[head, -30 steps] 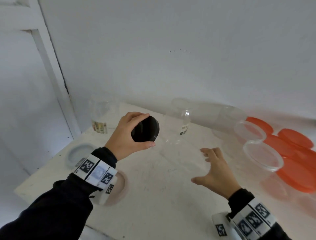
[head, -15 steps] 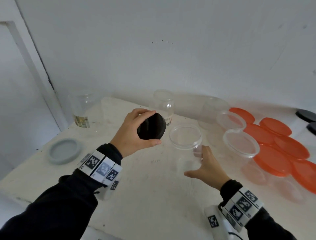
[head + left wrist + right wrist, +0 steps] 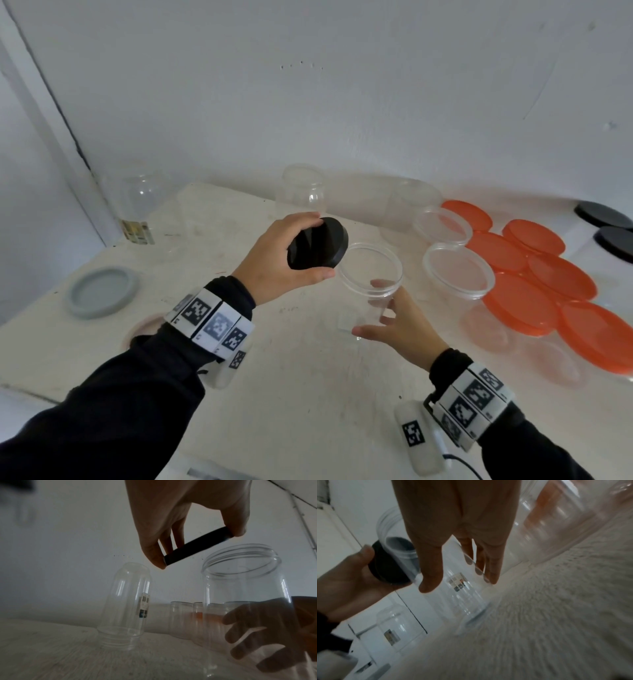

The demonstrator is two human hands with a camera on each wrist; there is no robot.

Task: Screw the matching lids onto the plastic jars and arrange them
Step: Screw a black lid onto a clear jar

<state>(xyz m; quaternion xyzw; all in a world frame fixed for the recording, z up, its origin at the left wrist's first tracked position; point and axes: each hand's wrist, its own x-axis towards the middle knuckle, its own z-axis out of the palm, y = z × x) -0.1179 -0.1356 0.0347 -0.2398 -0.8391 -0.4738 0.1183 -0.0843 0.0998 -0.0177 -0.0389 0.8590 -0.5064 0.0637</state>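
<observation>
My left hand point(image 3: 320, 245) holds a round black lid point(image 3: 315, 250) by its rim, tilted, just left of and slightly above the mouth of a clear plastic jar point(image 3: 371, 274). The jar stands upright on the white table point(image 3: 274, 377) with its mouth open. My right hand point(image 3: 371, 308) grips the jar's lower body, thumb in front and fingers behind. In the left wrist view the lid point(image 3: 202, 543) shows edge-on between thumb and fingers, beside the jar's threaded neck point(image 3: 240, 561). The right wrist view shows the jar point(image 3: 464, 596) between my thumb and fingers, and the lid point(image 3: 385, 568) behind it.
Several jars with orange lids point(image 3: 520, 301) fill the right side, with two open clear jars point(image 3: 459, 270) in front of them. Two black lids point(image 3: 603, 214) sit far right. Upside-down clear jars stand at the back point(image 3: 303, 192) and back left point(image 3: 137, 202). A grey lid point(image 3: 101, 291) lies left.
My right hand has closed round the clear jar, which it was only reaching for a second ago. My left hand has carried the black lid rightwards to the jar's mouth.
</observation>
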